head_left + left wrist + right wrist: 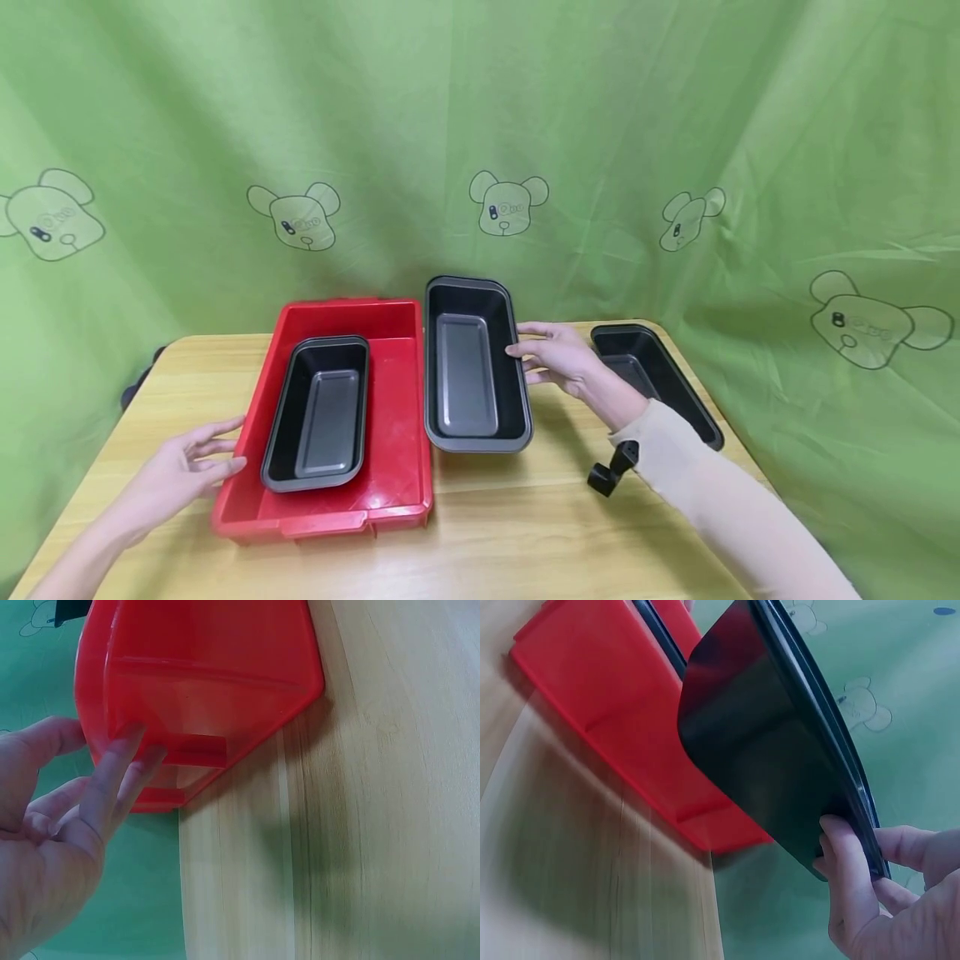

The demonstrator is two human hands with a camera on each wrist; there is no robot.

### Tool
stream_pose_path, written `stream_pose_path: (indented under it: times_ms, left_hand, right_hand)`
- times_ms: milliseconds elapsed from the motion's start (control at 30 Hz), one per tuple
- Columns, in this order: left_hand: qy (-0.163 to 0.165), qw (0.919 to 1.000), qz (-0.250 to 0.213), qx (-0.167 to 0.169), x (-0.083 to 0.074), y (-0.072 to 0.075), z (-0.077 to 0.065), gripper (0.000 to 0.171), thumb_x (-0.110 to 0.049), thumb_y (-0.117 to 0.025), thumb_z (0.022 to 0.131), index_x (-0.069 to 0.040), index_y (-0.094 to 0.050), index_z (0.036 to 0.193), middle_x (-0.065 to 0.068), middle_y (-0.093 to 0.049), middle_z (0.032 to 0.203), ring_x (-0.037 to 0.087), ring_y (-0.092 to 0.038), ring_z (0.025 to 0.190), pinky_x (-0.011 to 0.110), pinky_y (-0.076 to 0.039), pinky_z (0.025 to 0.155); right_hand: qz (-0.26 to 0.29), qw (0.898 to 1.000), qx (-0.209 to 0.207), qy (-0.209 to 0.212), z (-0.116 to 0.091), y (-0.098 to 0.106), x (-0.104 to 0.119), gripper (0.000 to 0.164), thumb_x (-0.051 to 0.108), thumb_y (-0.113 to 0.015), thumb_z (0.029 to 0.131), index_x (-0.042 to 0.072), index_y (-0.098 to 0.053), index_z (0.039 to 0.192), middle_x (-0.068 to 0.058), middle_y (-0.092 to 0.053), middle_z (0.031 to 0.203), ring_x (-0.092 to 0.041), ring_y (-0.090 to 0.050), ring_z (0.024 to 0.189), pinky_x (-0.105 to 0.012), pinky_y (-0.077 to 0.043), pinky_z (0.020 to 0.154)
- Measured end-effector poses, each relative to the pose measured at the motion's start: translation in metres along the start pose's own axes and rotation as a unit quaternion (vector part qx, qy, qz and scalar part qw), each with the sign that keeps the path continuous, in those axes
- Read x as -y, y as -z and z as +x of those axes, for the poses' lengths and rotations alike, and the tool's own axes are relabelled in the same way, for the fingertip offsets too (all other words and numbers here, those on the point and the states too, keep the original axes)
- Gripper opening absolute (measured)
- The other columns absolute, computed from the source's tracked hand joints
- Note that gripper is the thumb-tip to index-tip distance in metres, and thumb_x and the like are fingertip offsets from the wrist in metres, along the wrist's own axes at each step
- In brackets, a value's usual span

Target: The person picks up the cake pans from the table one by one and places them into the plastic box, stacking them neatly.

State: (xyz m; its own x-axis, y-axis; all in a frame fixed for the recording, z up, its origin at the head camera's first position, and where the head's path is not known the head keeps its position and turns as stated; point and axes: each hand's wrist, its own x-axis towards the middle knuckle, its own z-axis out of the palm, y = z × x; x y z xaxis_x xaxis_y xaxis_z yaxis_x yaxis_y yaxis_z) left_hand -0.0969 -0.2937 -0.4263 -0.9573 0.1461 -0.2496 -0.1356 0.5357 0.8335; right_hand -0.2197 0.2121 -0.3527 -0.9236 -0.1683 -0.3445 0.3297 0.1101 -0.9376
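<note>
In the head view, a dark loaf pan (467,375) hangs above the table, just right of a red tray (395,400). My right hand (562,358) pinches its right rim, thumb inside and fingers against the outer wall. The right wrist view shows the pan's smooth outer side (750,727), clear of the table. A second loaf pan (330,425) sits inside the tray on its left. My left hand (168,479) is at the tray's left wall, fingers loosely extended. In the left wrist view its fingertips (129,739) lie against the tray's outside.
Another dark loaf pan (671,379) stands at the table's right edge, partly behind my right forearm. The wooden table (510,533) backs onto a green curtain (405,125) with bear faces. A black strap end (611,471) hangs from my right wrist.
</note>
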Motion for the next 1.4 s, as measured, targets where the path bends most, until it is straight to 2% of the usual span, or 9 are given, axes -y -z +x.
stream_pose_path:
  times_ms: [200,400,633,900,1067,1233,1400]
  left_hand:
    - [-0.007,0.9998,-0.02,0.0,0.001,-0.001,0.001,0.079,-0.022,-0.073,0.1,0.003,-0.031,0.163,0.037,-0.052,0.15,0.011,-0.075,0.107,0.033,-0.068,0.084]
    - [0.004,0.9996,-0.027,0.005,0.001,-0.001,0.001,0.08,-0.023,-0.072,0.101,0.002,-0.03,0.164,0.037,-0.051,0.151,0.013,-0.075,0.109,0.036,-0.068,0.085]
    - [0.006,0.9994,-0.032,0.006,0.001,-0.001,0.0,0.08,-0.024,-0.072,0.101,0.002,-0.029,0.164,0.037,-0.05,0.152,0.009,-0.074,0.106,0.037,-0.068,0.085]
    - [0.005,0.9995,-0.032,0.006,0.001,-0.001,0.0,0.08,-0.024,-0.071,0.102,0.002,-0.029,0.164,0.037,-0.05,0.152,0.007,-0.074,0.107,0.037,-0.068,0.086]
    - [-0.004,0.9998,-0.019,0.002,0.002,-0.001,0.0,0.079,-0.024,-0.071,0.102,0.002,-0.03,0.163,0.037,-0.051,0.151,0.005,-0.074,0.105,0.032,-0.067,0.085]
    - [-0.01,0.9999,-0.01,0.001,0.002,-0.001,0.0,0.078,-0.024,-0.071,0.102,0.003,-0.03,0.163,0.036,-0.052,0.15,0.007,-0.075,0.105,0.027,-0.066,0.084]
    - [-0.007,1.0,-0.003,0.003,0.002,-0.001,0.0,0.079,-0.025,-0.071,0.102,0.002,-0.03,0.163,0.035,-0.053,0.151,0.009,-0.075,0.106,0.027,-0.066,0.084]
  right_hand:
    - [0.004,1.0,0.002,-0.002,0.005,-0.02,0.004,0.063,0.0,-0.069,0.095,0.002,-0.048,0.155,0.001,-0.077,0.087,-0.014,-0.075,0.071,-0.027,-0.066,0.065]
    - [0.013,1.0,0.009,-0.005,0.008,-0.04,0.006,0.063,-0.002,-0.07,0.094,0.002,-0.05,0.154,-0.003,-0.078,0.087,-0.016,-0.075,0.069,-0.027,-0.066,0.063]
    - [0.018,1.0,0.008,-0.006,0.016,-0.061,0.004,0.062,-0.002,-0.071,0.093,0.002,-0.052,0.152,-0.005,-0.077,0.086,-0.016,-0.074,0.066,-0.028,-0.066,0.061]
    - [0.027,1.0,0.014,-0.006,0.022,-0.086,0.005,0.06,-0.004,-0.072,0.091,0.003,-0.056,0.149,-0.005,-0.077,0.083,-0.016,-0.074,0.064,-0.027,-0.065,0.058]
    - [0.034,0.999,0.017,-0.006,0.027,-0.1,0.004,0.059,-0.005,-0.071,0.091,0.003,-0.057,0.148,-0.004,-0.075,0.08,-0.015,-0.073,0.062,-0.026,-0.064,0.056]
    - [0.041,0.999,0.023,-0.004,0.03,-0.111,0.001,0.057,-0.005,-0.071,0.091,0.003,-0.06,0.146,-0.003,-0.075,0.077,-0.014,-0.072,0.06,-0.025,-0.063,0.054]
    - [0.045,0.999,0.029,-0.001,0.032,-0.121,-0.003,0.054,-0.006,-0.07,0.091,0.001,-0.062,0.143,-0.003,-0.074,0.073,-0.013,-0.07,0.056,-0.024,-0.061,0.051]
